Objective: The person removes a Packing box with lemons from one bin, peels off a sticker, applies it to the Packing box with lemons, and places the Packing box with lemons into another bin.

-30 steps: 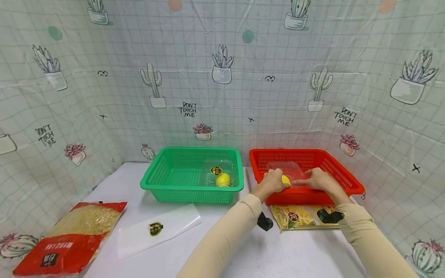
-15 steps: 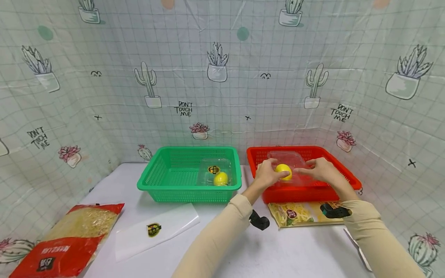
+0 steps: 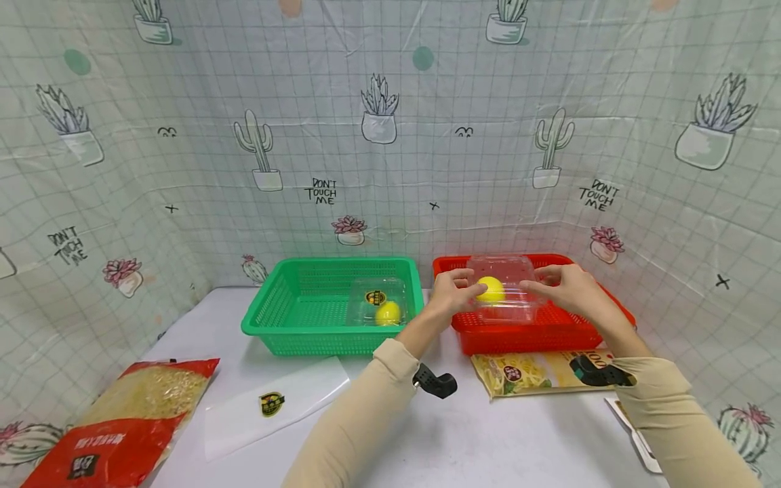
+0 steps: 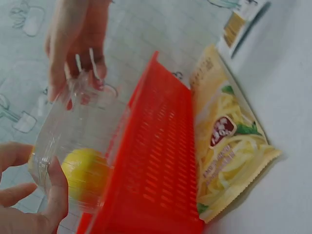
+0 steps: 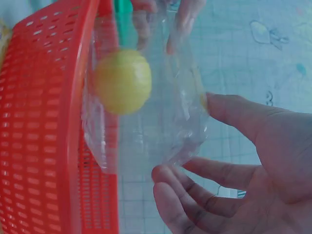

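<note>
Holding a clear box at right of centre, head view: left hand clamped on its left edge, right hand on its right edge, thumb and fingers pinching the plastic at each end. Inside, toward the left side, sits a yellow fruit (roundish, seen through the wall). Box is over the red basket; contact with its rim, cannot tell. Green basket, mid-frame, contains a second box. Noodle packet on worktop, lower right.
</note>
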Demonstrator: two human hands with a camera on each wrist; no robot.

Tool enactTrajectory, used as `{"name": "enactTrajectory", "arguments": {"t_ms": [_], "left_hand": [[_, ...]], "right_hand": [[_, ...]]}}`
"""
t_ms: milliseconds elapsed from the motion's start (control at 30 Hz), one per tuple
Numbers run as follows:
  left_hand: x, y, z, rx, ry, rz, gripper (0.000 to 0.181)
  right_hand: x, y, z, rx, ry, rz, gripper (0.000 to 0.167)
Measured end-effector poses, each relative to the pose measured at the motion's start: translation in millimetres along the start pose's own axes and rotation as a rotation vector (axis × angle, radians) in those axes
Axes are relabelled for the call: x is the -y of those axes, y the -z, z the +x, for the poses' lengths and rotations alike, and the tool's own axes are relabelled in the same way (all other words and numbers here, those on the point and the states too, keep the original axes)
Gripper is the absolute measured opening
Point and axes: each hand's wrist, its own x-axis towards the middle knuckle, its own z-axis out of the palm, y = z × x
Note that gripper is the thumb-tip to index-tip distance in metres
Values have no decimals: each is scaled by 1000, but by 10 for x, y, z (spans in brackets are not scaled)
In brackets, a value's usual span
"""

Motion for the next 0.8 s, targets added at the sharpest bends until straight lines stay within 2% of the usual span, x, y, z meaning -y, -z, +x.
{"name": "enactTrajectory", "arguments": {"t_ms": [100,233,400,533,800], "left_hand": [[-43,95,-17,25,17,-61,46],[-92,216,-61,57,34,-91,46],[-144,349,-181,117,51,-136,44],[-165,470,-291,138,55,-163,42],[-139,747,-513,201,75,-115,39]], "right_hand": [[43,18,-18,-4,5,50,72],[74,12,-20,-3,7,132,69],[82,-7,-6,-2,8,226,71],[81,2,6,33,4,290,74],[72,-19,-27,95,44,361,68]]}}
